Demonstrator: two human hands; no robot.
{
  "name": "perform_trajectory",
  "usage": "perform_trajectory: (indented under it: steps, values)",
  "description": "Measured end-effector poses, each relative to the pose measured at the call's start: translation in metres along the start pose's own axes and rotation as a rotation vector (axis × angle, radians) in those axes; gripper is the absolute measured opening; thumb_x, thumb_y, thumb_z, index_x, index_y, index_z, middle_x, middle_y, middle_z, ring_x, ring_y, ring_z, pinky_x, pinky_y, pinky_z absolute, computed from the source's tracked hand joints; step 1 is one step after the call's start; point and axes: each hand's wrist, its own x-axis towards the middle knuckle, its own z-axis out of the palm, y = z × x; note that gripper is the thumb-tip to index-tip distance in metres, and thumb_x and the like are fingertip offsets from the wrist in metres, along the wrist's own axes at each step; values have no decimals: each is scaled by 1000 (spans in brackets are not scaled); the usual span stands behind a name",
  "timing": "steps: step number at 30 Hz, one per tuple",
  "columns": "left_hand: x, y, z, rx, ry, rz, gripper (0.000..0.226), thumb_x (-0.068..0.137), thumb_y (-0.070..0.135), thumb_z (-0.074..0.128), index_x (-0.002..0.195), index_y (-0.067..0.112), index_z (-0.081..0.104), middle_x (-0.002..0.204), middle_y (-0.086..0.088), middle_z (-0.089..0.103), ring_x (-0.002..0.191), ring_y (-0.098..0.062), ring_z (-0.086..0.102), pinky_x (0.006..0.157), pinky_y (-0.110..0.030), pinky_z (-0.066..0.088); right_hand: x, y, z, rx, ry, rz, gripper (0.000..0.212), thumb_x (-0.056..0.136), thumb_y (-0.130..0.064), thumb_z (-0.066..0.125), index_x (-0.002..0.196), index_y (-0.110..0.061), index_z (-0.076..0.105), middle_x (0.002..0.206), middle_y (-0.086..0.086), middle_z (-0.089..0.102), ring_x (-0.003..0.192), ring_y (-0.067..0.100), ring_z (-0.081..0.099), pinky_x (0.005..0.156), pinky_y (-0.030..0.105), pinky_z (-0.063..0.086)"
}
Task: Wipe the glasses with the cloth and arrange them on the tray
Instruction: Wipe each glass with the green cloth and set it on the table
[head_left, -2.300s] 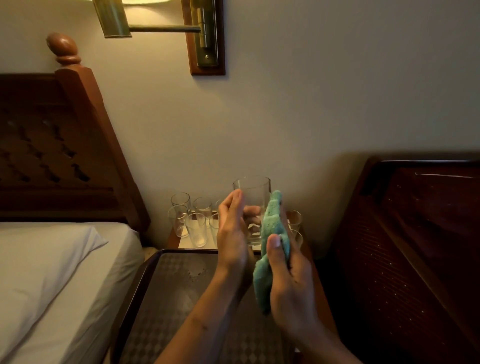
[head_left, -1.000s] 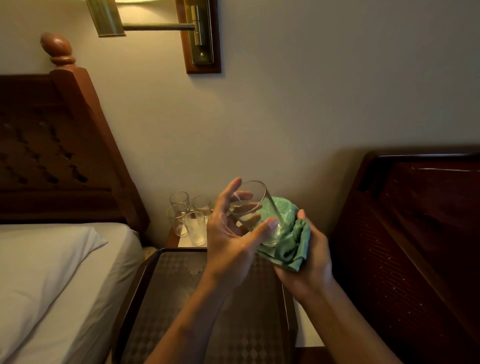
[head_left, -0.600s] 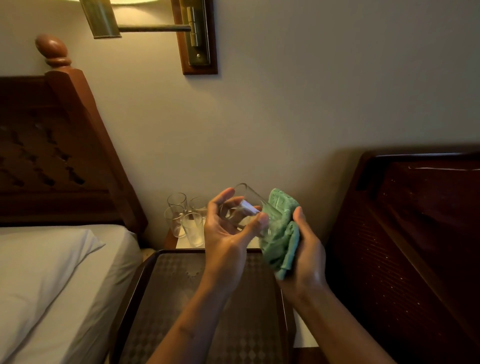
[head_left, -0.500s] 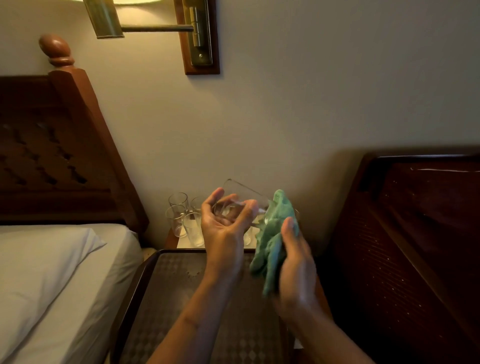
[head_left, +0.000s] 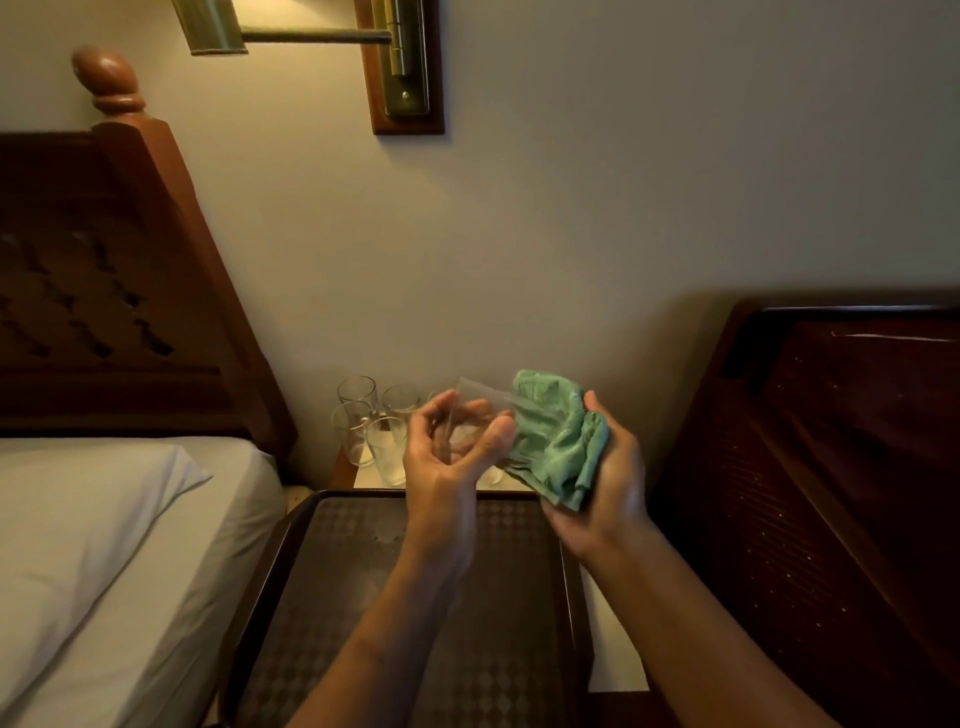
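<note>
My left hand (head_left: 449, 465) grips a clear drinking glass (head_left: 475, 410), tilted on its side above the far edge of the tray. My right hand (head_left: 605, 486) holds a bunched green cloth (head_left: 558, 441) pressed against the glass's right end, which the cloth hides. A dark rectangular tray (head_left: 270, 571) with a diamond pattern lies below both hands with nothing on it. Several clear glasses (head_left: 371, 426) stand upright behind the tray on the bedside table, partly hidden by my left hand.
A bed with a white pillow (head_left: 78, 530) and wooden headboard (head_left: 104, 291) lies to the left. A dark wooden headboard (head_left: 841, 467) rises at the right. A brass wall lamp (head_left: 400, 57) hangs above. The bedside table (head_left: 613, 660) shows beside the tray.
The cloth has opened out from a narrow bundle to wrap the glass's right end. The glass has turned in my left hand and stays tilted.
</note>
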Motion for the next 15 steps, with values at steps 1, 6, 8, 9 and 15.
perform_trajectory:
  steps: [1, 6, 8, 9, 15]
  values:
    - [3, -2, -3, 142, -19, 91, 70, 71, 10, 87, 132, 14, 52, 115, -7, 70, 111, -33, 71, 89, -37, 60, 1, -2, 0, 5, 38, 35, 60, 109, -45, 35, 137, 0, 63, 118, 28, 72, 102, 39, 73, 93, 50, 56]
    - [35, -4, -21, 527, -51, 206, 74, 68, 14, 96, 129, 24, 55, 115, 9, 69, 104, -6, 67, 87, -30, 58, 14, 7, -11, -88, 160, 71, 50, 112, -39, 39, 136, -1, 63, 124, 26, 72, 114, 39, 71, 89, 50, 57]
    - [60, 1, -26, 603, 2, 173, 78, 66, 14, 97, 131, 25, 55, 118, 5, 69, 103, -4, 66, 87, -31, 58, 23, 17, -24, -313, 240, -30, 42, 112, -36, 44, 134, -6, 64, 120, 19, 75, 111, 35, 74, 92, 51, 60]
    - [74, 4, -28, 635, 4, 159, 80, 65, 13, 97, 132, 24, 55, 120, 2, 69, 103, -4, 66, 86, -31, 59, 26, 25, -32, -536, 278, -111, 39, 112, -36, 45, 138, -11, 62, 122, 14, 75, 113, 30, 73, 96, 49, 59]
    - [159, -5, -22, 929, -151, 84, 80, 66, 7, 97, 131, 23, 54, 125, -3, 58, 110, -16, 65, 82, -32, 63, 48, 105, -113, -1586, 70, -222, 61, 111, -12, 39, 167, -22, 18, 171, 0, 27, 159, 21, 24, 126, 36, 32]
